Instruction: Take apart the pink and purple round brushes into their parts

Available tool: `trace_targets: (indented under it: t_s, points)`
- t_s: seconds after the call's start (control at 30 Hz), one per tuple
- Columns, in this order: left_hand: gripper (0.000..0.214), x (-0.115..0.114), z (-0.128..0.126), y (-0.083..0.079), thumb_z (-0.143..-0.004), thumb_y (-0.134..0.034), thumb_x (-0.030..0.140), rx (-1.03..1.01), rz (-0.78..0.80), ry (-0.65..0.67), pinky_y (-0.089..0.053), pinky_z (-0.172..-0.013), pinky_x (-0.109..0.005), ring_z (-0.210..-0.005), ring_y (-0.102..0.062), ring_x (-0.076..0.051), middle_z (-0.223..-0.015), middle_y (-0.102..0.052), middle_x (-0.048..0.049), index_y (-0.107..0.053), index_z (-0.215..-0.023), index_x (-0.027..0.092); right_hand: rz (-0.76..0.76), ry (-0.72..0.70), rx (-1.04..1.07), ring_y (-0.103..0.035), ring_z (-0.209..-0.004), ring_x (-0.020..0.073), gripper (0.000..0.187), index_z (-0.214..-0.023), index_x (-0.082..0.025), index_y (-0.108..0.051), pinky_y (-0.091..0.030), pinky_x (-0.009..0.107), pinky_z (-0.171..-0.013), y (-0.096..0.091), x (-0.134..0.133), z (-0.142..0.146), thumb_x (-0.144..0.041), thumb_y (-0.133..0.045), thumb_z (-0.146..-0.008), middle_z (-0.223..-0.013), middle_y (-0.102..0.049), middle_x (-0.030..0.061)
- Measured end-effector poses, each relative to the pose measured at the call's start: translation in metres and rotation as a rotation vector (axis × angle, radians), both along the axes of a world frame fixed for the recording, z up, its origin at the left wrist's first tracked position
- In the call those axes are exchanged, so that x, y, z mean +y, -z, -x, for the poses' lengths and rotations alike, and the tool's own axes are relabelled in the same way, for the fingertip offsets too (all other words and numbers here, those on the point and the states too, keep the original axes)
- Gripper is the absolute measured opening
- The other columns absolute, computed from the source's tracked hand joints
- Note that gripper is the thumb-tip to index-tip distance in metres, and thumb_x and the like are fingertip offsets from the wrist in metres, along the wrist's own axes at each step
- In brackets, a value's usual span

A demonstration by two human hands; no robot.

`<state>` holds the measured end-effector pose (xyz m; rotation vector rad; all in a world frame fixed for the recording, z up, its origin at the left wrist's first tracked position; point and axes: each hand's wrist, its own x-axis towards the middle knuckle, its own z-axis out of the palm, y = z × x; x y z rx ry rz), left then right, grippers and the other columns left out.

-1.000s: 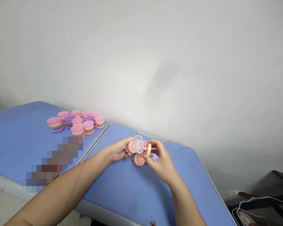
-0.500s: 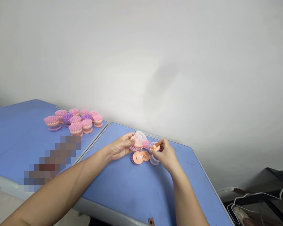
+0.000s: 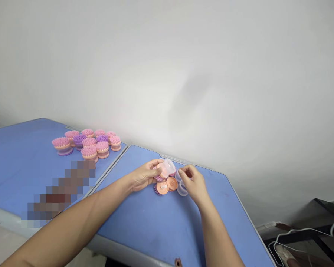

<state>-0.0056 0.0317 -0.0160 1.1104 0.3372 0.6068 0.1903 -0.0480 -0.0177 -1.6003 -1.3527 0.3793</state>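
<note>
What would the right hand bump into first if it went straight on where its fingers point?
The right hand would probably meet the clear cup held in the left hand. Depth is unclear, so the bristles showing beside that cup could come first.

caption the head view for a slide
Left hand holds a translucent plastic cup, right hand close by, near round peach plastic parts on a blue tabletop.
</note>
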Motion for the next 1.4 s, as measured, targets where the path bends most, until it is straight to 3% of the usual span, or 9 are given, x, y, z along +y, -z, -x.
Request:
trace_targets:
  t_s: [0.13,0.23,0.4,0.67,0.83,1.0,1.17,1.33,1.4]
  points:
    - [0.059,-0.002,-0.004,0.003,-0.057,-0.089,0.046,0.129,-0.352,-0.239,-0.046,-0.086,-0.031,-0.097,-0.060,-0.022,-0.104,-0.065,-0.0069,-0.066,-0.105,0.018,0.054,-0.252,0.288,-0.059,-0.064,0.0180,0.047,-0.097,-0.022,-0.056,-0.047,0.031,-0.061,-0.015,-0.012,0.015,-0.067,-0.046,-0.087,-0.072,-0.061,0.0004]
    - [0.054,-0.005,-0.005,0.004,-0.057,-0.090,0.038,0.255,-0.729,-0.409,-0.043,-0.095,-0.035,-0.104,-0.057,-0.026,-0.107,-0.064,-0.0064,-0.069,-0.103,0.022,0.129,-0.302,0.268,-0.055,-0.057,0.0174,0.053,-0.108,-0.023,-0.056,-0.044,0.029,-0.054,-0.019,-0.017,0.028,-0.070,-0.048,-0.085,-0.065,-0.056,-0.0030]
    - [0.056,-0.011,-0.005,0.006,-0.066,-0.084,0.037,0.294,-0.968,-0.357,-0.043,-0.096,-0.036,-0.106,-0.056,-0.027,-0.114,-0.063,-0.0082,-0.064,-0.116,0.025,0.125,-0.198,0.271,-0.044,-0.052,0.0150,0.048,-0.082,-0.024,-0.053,-0.036,0.028,-0.048,-0.011,-0.013,0.041,-0.070,-0.043,-0.088,-0.061,-0.047,-0.0037]
    - [0.042,-0.014,-0.005,0.004,-0.073,-0.074,0.051,0.283,-0.894,-0.393,-0.045,-0.082,-0.032,-0.090,-0.057,-0.023,-0.098,-0.063,-0.0073,-0.062,-0.100,0.021,0.008,-0.076,0.287,-0.044,-0.058,0.0164,0.046,-0.066,-0.025,-0.039,-0.039,0.030,-0.054,0.003,-0.005,0.054,-0.062,-0.034,-0.094,-0.060,-0.042,-0.0020]
    - [0.055,-0.017,-0.009,-0.003,-0.078,-0.053,0.075,0.254,-0.380,-0.167,-0.034,-0.047,-0.024,-0.045,-0.045,-0.011,-0.055,-0.054,0.0025,-0.054,-0.080,0.020,-0.141,-0.107,0.148,-0.054,-0.075,0.0192,0.033,-0.085,-0.024,-0.052,-0.048,0.034,-0.072,0.003,-0.010,0.057,-0.055,-0.041,-0.092,-0.079,-0.057,0.0021]
    - [0.067,-0.013,-0.010,-0.003,-0.078,-0.045,0.078,0.295,0.038,0.030,-0.020,-0.038,-0.021,-0.036,-0.036,-0.007,-0.048,-0.052,-0.0005,-0.062,-0.071,0.014,-0.092,-0.319,0.090,-0.052,-0.123,0.0237,0.045,-0.130,-0.027,-0.050,-0.045,0.041,-0.102,-0.012,-0.023,0.053,-0.038,-0.056,-0.087,-0.132,-0.056,0.0088]
    - [0.061,-0.013,-0.010,-0.003,-0.078,-0.052,0.075,0.223,-0.035,-0.066,-0.029,-0.040,-0.020,-0.042,-0.043,-0.009,-0.051,-0.053,0.0006,-0.063,-0.077,0.015,0.020,-0.283,0.262,-0.059,-0.117,0.0238,0.079,-0.145,-0.031,-0.033,-0.055,0.036,-0.084,-0.017,-0.026,0.052,-0.045,-0.071,-0.077,-0.142,-0.048,0.0104]
    - [0.059,-0.015,-0.011,-0.005,-0.064,-0.069,0.075,0.278,-0.231,-0.274,-0.038,-0.045,-0.023,-0.046,-0.046,-0.010,-0.051,-0.050,0.0040,-0.052,-0.068,0.019,0.119,-0.254,0.203,-0.061,-0.069,0.0195,0.040,-0.113,-0.025,-0.055,-0.053,0.034,-0.061,-0.009,-0.020,0.049,-0.057,-0.047,-0.091,-0.083,-0.063,0.0024]
    - [0.059,-0.014,-0.010,-0.004,-0.066,-0.066,0.076,0.280,-0.230,-0.267,-0.037,-0.045,-0.023,-0.045,-0.045,-0.010,-0.050,-0.050,0.0037,-0.053,-0.068,0.019,0.095,-0.262,0.136,-0.062,-0.075,0.0201,0.034,-0.113,-0.025,-0.056,-0.054,0.035,-0.066,-0.010,-0.021,0.048,-0.050,-0.049,-0.091,-0.090,-0.064,0.0036]
